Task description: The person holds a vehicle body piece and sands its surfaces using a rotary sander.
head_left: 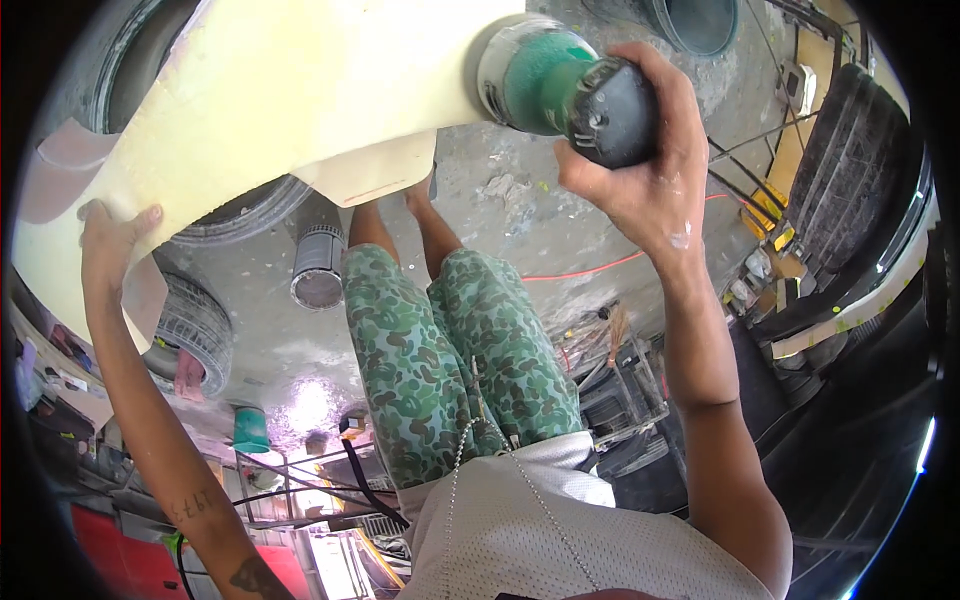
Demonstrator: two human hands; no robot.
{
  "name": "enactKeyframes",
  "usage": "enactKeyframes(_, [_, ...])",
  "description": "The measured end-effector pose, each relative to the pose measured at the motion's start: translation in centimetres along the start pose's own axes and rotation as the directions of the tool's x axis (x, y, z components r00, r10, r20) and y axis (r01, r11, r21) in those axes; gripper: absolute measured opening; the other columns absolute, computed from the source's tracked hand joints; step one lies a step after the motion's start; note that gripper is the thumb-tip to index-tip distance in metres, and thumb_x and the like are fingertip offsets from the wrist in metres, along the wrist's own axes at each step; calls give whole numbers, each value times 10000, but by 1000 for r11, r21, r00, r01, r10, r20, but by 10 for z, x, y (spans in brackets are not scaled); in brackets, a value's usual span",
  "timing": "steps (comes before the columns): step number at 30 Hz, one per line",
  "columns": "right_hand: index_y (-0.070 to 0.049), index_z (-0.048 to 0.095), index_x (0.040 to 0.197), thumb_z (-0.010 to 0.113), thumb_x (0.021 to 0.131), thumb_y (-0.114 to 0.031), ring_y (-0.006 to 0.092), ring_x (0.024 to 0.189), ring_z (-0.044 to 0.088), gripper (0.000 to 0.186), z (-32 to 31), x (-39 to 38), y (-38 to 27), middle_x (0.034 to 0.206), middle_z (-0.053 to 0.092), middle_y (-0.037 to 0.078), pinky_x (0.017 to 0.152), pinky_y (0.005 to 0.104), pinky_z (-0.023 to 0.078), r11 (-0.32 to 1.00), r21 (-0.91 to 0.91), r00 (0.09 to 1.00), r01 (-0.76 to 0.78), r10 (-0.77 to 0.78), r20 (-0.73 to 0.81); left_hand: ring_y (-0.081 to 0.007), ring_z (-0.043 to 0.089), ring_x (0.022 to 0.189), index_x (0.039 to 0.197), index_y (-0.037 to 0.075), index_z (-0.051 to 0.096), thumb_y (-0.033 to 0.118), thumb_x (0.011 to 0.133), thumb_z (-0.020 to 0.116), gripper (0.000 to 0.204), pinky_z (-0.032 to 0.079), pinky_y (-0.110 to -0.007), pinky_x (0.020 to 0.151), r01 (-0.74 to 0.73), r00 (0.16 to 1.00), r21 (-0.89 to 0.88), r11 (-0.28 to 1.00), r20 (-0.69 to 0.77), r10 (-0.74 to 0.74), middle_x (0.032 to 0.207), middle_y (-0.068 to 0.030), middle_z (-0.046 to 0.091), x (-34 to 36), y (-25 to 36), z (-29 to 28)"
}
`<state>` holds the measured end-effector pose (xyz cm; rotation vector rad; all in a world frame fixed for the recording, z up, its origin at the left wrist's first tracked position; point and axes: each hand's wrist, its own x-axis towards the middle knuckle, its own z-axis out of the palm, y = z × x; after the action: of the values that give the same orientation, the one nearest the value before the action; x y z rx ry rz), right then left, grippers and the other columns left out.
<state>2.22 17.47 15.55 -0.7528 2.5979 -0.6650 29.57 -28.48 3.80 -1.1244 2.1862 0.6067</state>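
Note:
A large pale-yellow panel [330,75] spans the upper left, with a dust-smudged curved edge and a lighter piece [370,165] beneath. At that panel's left end my left hand [115,235] grips the edge, fingers curled on it. My right hand [650,170] is wrapped round the black top of a round green power sander [555,85], whose pad sits at the panel's right edge. The pad's underside is hidden.
Tyres [190,330] lie below the panel. A metal can [318,265], teal bucket [250,430], grey bucket [695,20] and orange cord [570,275] are on the floor [510,220]. Dark bumper-like parts [830,190], metal frames and clutter line the right.

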Motion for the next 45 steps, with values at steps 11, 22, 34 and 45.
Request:
enactKeyframes(11, [-60, 618, 1252, 834, 592, -141, 302, 936, 628, 699, 6, -25, -8, 1048, 635, 130, 863, 403, 534, 988, -19, 988, 153, -153, -3, -331, 661, 1057, 1113, -117, 547, 417, 746, 909, 742, 521, -411, 932, 14, 1000, 24, 1000, -11, -14, 1152, -287, 634, 3, 0, 1])
enactKeyframes(22, [-103, 637, 1254, 832, 566, -175, 337, 947, 617, 718, 0, -103, -4, 1107, 688, 151, 835, 445, 564, 991, 10, 984, -136, 134, 114, -331, 656, 1075, 1186, -125, 539, 399, 737, 918, 786, 505, -408, 971, 9, 999, -9, 1000, 33, -9, 1246, -308, 600, 5, -2, 2])
enactKeyframes(34, [-187, 562, 1379, 908, 641, -152, 370, 1128, 634, 815, 65, -102, -80, 1297, 543, 152, 874, 438, 595, 868, 467, 985, -168, 165, 46, -257, 631, 918, 1084, -118, 598, 272, 741, 942, 623, 532, -387, 835, 114, 993, -45, 992, 46, -112, 1055, -202, 683, -15, 35, -6])
enactKeyframes(45, [-168, 601, 1391, 934, 656, -162, 377, 1162, 653, 807, 58, -77, -68, 1359, 596, 166, 956, 434, 582, 787, 542, 870, -294, 455, -189, -202, 578, 849, 1005, -46, 516, 145, 774, 926, 508, 524, -328, 765, 159, 986, -81, 984, 52, -156, 965, -117, 604, -35, 76, -5])
